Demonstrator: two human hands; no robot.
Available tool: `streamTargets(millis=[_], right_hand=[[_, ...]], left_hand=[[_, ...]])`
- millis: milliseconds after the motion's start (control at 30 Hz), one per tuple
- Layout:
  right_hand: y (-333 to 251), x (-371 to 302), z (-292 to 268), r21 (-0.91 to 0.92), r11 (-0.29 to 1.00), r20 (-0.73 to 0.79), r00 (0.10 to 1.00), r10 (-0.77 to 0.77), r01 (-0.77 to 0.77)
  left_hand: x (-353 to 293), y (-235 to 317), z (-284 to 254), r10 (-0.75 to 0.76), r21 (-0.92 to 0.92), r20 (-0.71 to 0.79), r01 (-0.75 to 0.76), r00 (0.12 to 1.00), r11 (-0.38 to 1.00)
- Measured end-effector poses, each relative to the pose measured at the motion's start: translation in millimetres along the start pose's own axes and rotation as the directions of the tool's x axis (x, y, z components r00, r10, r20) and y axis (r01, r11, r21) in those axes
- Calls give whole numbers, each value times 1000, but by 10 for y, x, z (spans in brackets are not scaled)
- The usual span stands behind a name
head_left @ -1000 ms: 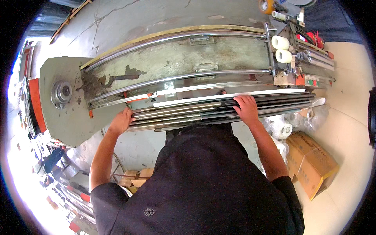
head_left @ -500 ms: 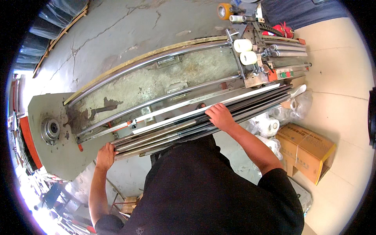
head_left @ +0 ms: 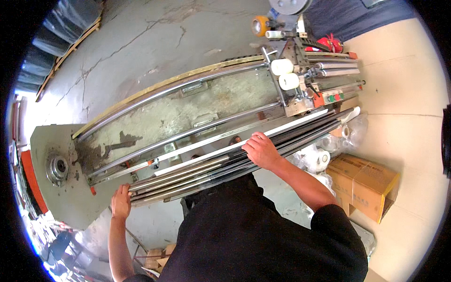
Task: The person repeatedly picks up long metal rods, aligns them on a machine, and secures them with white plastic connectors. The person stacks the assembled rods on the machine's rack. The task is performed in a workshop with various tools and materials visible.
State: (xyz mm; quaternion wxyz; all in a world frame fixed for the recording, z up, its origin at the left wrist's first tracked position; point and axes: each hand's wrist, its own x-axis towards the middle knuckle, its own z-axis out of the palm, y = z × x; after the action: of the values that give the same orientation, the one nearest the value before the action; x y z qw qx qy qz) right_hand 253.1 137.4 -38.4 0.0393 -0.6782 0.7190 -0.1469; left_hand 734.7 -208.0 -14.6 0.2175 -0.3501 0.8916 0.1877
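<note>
A bundle of long metal rods (head_left: 188, 170) lies slanted in front of my body, silver toward the left and dark toward the right. My left hand (head_left: 121, 201) is closed round the rods' left ends, thumb and fingers at the tips. Near the middle of the bundle, my right hand (head_left: 259, 151) is closed with its fingers curled over the far edge, beside a long white strip (head_left: 202, 150). Its fingertips are partly hidden. Just beyond the rods runs a long machine bed (head_left: 164, 114) with steel rails.
A carriage with white rollers (head_left: 285, 74) and a button box (head_left: 334, 97) sits on the machine's right. At its left end is a grey plate (head_left: 40, 145) with a round hub. Plastic-wrapped rolls (head_left: 317, 160) and a cardboard box (head_left: 364, 181) stand at right.
The whole view has shifted, so the machine and rods appear slightly lower and further left. Both hands keep their hold, with little movement along the bundle.
</note>
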Motion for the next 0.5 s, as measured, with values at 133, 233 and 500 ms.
streamTargets(millis=[133, 233, 500], right_hand=[[250, -26, -431, -94, 996, 16, 1000, 6, -5], [528, -8, -829, -143, 990, -2, 1000, -21, 21], [1846, -275, -1464, -209, 977, -15, 999, -39, 35]], left_hand=[[225, 209, 81, 51, -66, -88, -57, 995, 996], [419, 582, 88, 85, -109, -133, -100, 987, 989], [887, 1907, 367, 107, -228, -519, -258, 848, 939]])
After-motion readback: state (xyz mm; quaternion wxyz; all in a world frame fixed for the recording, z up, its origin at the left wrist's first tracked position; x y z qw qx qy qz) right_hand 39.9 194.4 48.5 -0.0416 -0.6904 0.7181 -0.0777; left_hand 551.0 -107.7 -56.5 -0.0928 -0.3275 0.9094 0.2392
